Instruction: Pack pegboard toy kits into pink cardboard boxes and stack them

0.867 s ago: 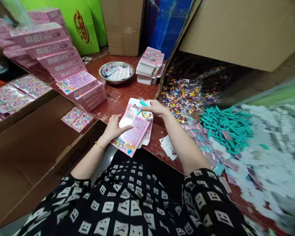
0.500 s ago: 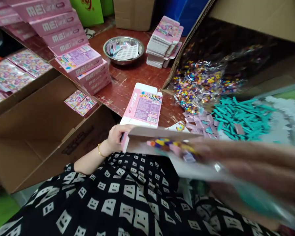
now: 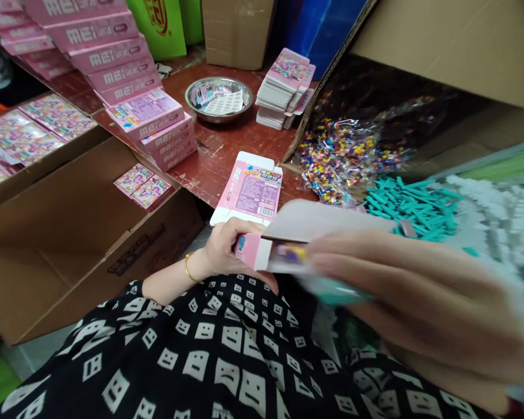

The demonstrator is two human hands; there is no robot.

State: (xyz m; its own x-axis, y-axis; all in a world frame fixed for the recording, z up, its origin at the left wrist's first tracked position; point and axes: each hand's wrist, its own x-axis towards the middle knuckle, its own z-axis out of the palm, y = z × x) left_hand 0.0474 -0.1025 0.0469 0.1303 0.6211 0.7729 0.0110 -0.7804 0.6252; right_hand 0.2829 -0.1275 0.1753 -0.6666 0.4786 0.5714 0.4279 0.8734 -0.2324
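Note:
My left hand (image 3: pixel 222 250) is wrapped round a small pink cardboard box (image 3: pixel 248 251), its open end facing right with a pale flap (image 3: pixel 327 220) raised. At that open end my right hand (image 3: pixel 402 297), blurred by motion, grips a clear plastic bag (image 3: pixel 290 254) of small coloured pieces. Part of the bag is inside the box opening, and something teal (image 3: pixel 340 291) shows beneath my right fingers. Just beyond my left hand, a flat pink carton (image 3: pixel 255 189) lies printed side up on the red table.
Stacked pink boxes (image 3: pixel 157 125) stand at left beside an open brown carton (image 3: pixel 70 233). Further back are a metal bowl (image 3: pixel 218 118) of small packets and a pile of flat cartons (image 3: pixel 279 87). At right lie bagged coloured pieces (image 3: pixel 344 157), teal sticks (image 3: pixel 413 206) and white pieces (image 3: pixel 498 209).
My right hand has moved left with the bag, whose pieces now sit at the box opening. The box has shifted slightly right, and its flap has tilted upward.

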